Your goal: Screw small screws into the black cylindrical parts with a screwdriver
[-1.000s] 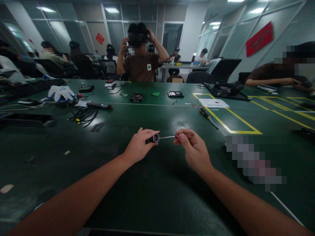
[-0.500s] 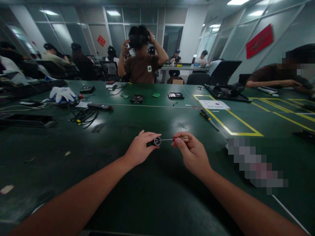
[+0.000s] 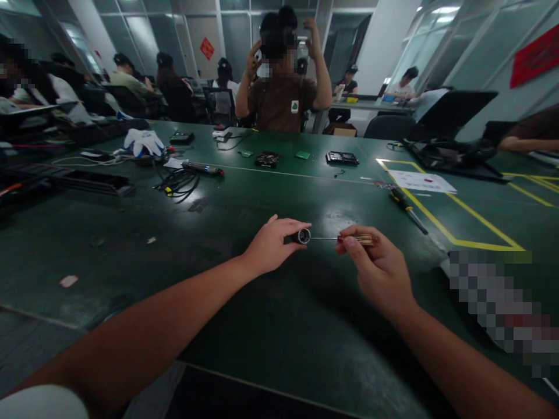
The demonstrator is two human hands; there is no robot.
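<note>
My left hand (image 3: 275, 244) pinches a small black round part (image 3: 302, 235) between thumb and fingers. Its open, ringed end with a pale rim faces me; its exact kind I cannot make out. My right hand (image 3: 382, 265) is closed around the clear, reddish handle of a screwdriver (image 3: 361, 239). The thin metal shaft points left, and its tip reaches the side of the round part. Whether the tip sits in a screw is too small to see. Both hands are held over the green table (image 3: 262, 326).
Another screwdriver (image 3: 408, 209) lies beyond my right hand, near yellow tape and a paper sheet (image 3: 421, 181). Farther back lie hard drives (image 3: 342, 157), a green circuit board (image 3: 303, 155), coiled cables (image 3: 179, 186) and white gloves (image 3: 143, 142). A co-worker (image 3: 283, 99) is across the table.
The camera view has swung right and tilted down, so the scene sits differently. Both hands keep their grips on the round part and screwdriver. The co-worker opposite has shifted their raised hands.
</note>
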